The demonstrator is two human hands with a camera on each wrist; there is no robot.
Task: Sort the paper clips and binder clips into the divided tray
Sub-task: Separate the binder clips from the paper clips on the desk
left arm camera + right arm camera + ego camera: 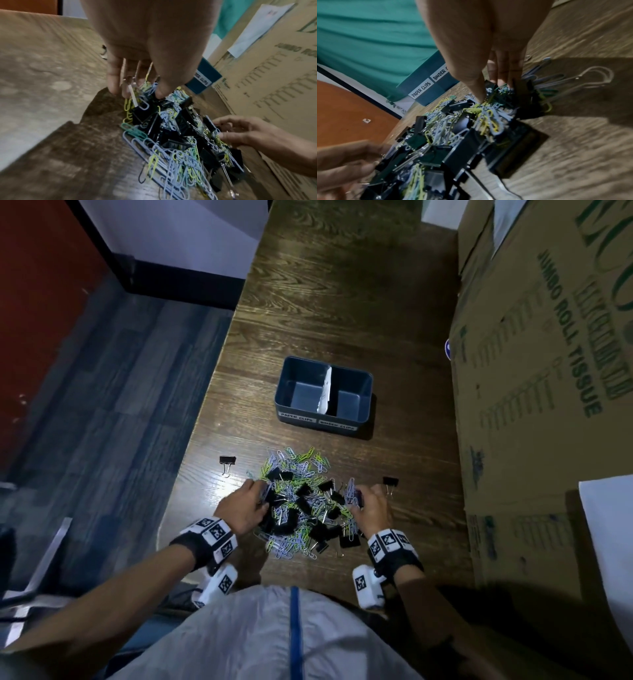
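Note:
A heap of lilac, yellow-green and teal paper clips mixed with black binder clips (301,505) lies on the wooden table in front of me. Behind it stands the dark blue divided tray (317,419), labelled PAPER CLIPS on the left and BINDER CLIPS on the right; a white divider splits it and I see nothing in either half. My left hand (262,494) digs into the heap's left side, thumb and fingers (113,86) pinching paper clips and a binder clip's wire handle. My right hand (356,498) grips a bunch of paper clips with a black binder clip (522,86) at the right side.
One stray binder clip (227,461) lies left of the heap near the table's left edge, another (390,482) just beyond my right hand. A large cardboard box (548,371) walls off the right side. Bare wood stretches behind the tray.

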